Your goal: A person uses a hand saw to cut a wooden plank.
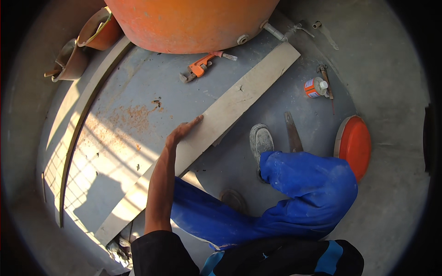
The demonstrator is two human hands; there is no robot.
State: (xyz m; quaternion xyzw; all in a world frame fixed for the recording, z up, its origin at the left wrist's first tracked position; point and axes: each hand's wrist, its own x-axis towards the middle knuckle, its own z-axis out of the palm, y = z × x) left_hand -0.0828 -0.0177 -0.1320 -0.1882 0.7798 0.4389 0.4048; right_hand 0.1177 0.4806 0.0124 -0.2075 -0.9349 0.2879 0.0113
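Observation:
A long pale wooden board (235,96) lies diagonally across the floor in front of me, its far end near the orange tank. My left hand (182,131) rests along the far long edge of this board, with its visible fingers stretched out along it. Some of its fingers are hidden, and it holds no tool. My right hand is out of the picture. Beyond the board, an orange pipe wrench (199,68) lies on the grey floor. A saw blade (292,132) lies beside my shoe, partly covered by my blue trouser leg.
The large orange tank (193,27) has a pipe with a tap (291,32). Two buckets (103,34) stand far left beside a second, long narrow board (83,119). An orange-labelled can (315,87) with a white cap and a round red-orange lid (358,147) are at right.

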